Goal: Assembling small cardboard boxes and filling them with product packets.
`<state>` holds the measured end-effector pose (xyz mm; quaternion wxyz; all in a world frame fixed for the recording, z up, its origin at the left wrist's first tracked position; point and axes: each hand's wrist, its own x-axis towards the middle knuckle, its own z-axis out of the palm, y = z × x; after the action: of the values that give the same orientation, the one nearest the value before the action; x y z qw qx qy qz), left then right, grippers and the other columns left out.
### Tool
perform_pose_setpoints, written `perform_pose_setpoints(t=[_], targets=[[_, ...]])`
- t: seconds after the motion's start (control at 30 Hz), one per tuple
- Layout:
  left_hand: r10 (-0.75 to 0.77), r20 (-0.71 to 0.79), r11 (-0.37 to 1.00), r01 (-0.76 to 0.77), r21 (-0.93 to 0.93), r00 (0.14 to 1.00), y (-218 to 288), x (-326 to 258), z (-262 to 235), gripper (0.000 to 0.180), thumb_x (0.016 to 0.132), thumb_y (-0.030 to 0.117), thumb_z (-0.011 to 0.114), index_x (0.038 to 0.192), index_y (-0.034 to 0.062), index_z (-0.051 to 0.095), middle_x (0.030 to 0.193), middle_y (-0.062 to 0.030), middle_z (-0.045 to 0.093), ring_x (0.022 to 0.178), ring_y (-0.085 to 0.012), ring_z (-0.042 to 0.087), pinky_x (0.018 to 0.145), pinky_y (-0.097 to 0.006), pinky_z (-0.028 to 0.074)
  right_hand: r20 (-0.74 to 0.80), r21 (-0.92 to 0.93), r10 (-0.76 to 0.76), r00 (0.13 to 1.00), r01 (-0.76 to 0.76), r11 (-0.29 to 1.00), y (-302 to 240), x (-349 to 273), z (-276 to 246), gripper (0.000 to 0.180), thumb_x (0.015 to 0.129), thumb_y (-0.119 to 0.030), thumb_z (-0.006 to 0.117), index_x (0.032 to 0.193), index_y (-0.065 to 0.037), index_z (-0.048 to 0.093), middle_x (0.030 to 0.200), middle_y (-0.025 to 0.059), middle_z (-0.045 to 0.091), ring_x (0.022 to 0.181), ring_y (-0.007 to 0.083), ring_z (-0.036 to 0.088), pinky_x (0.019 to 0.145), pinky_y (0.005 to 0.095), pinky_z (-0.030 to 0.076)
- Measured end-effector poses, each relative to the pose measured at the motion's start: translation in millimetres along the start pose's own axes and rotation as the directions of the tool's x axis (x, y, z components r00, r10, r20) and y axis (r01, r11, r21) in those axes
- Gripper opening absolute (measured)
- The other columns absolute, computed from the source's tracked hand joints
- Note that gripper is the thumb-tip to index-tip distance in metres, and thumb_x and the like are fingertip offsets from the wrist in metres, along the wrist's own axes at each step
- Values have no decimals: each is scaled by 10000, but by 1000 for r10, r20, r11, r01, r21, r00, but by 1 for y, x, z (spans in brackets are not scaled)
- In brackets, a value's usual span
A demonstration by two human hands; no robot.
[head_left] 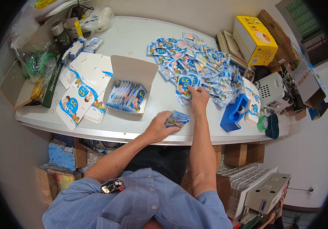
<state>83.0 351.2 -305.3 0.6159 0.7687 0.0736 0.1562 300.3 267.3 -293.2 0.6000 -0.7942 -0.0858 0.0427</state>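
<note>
My left hand (158,128) is closed around a small stack of blue-and-white sachets (178,119), held upright near the table's front edge. At the near side of a large loose pile of sachets (206,61), my right hand (199,100) pinches a blue-and-white sachet (183,87) between thumb and fingers. Left of my hands stands a white cardboard box (132,69) with its lid flap raised. A row of sachets (127,96) stands on edge inside it, part of the box left unfilled.
Flat printed cartons (76,101) lie at the table's left. To the right are a blue tape dispenser (234,113), green tape (262,123), a yellow box (254,40) and a white appliance (273,91). Cardboard boxes (244,153) sit below; another person's hand (279,208) shows at lower right.
</note>
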Motion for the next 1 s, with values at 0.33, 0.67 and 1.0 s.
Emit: perform_pose_setpoints(t=[0.33, 0.67, 1.0], targets=[[147, -96, 978, -159, -133, 985, 12, 7, -7, 427, 741, 68, 868, 1127, 109, 689, 1626, -162, 248, 1449, -341, 350, 1150, -408, 352, 262, 381, -63, 963, -43, 924, -12, -95, -31, 265, 852, -53, 771, 1079, -3, 644, 935, 57, 720, 809, 92, 644, 724, 233, 505], [154, 17, 976, -150, -155, 988, 16, 1, -5, 444, 737, 2, 855, 1134, 106, 687, 1547, -173, 380, 1386, -297, 464, 1087, -353, 439, 421, 365, -41, 906, -128, 922, 0, -111, -50, 248, 849, -6, 760, 1085, 12, 688, 937, 56, 730, 808, 91, 652, 719, 230, 517], [94, -29, 947, -98, -305, 995, -6, -1, 2, 727, 729, -44, 842, 1297, 66, 402, 1495, -186, 421, 1275, -259, 522, 1082, -362, 433, 528, 171, -124, 840, 37, 984, 8, -112, -52, 244, 905, 53, 580, 1142, 10, 621, 1102, 94, 658, 1037, 181, 604, 951, 301, 470]])
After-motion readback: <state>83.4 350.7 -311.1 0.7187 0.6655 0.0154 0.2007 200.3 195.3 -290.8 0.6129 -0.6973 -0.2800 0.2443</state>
